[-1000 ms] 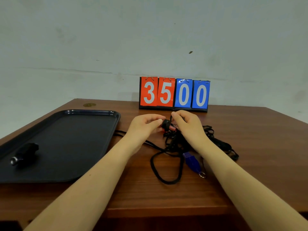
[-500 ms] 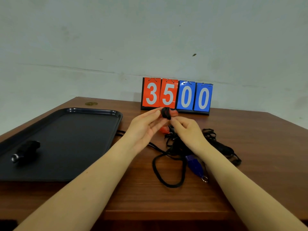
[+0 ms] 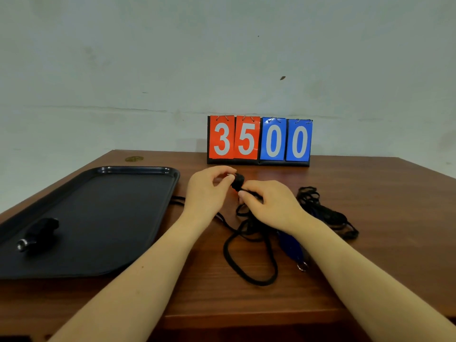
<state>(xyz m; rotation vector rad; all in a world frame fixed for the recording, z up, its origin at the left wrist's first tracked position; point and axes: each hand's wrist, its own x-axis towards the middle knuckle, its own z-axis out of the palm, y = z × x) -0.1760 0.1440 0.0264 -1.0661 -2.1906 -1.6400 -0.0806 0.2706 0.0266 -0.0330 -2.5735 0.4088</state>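
A small black whistle (image 3: 238,180) is held above the table between both hands. My left hand (image 3: 207,191) pinches its left side with thumb and fingertips. My right hand (image 3: 269,203) curls its fingers round the black cord (image 3: 249,255) just below the whistle; a bit of red shows under the fingers. The cord runs down into a tangle of black lanyards on the wooden table (image 3: 370,280), with one loop lying toward the front. A blue whistle (image 3: 290,245) with a metal ring lies under my right wrist.
A black tray (image 3: 103,193) fills the left of the table, with a black whistle (image 3: 37,233) lying in its near left part. A flip scoreboard (image 3: 259,140) reading 35 00 stands at the back edge. More black cord (image 3: 323,211) is bunched to the right.
Both hands have come down from in front of the scoreboard toward the table. My left fingers have curled into a tighter pinch on the whistle, and my right hand has closed on the cord.
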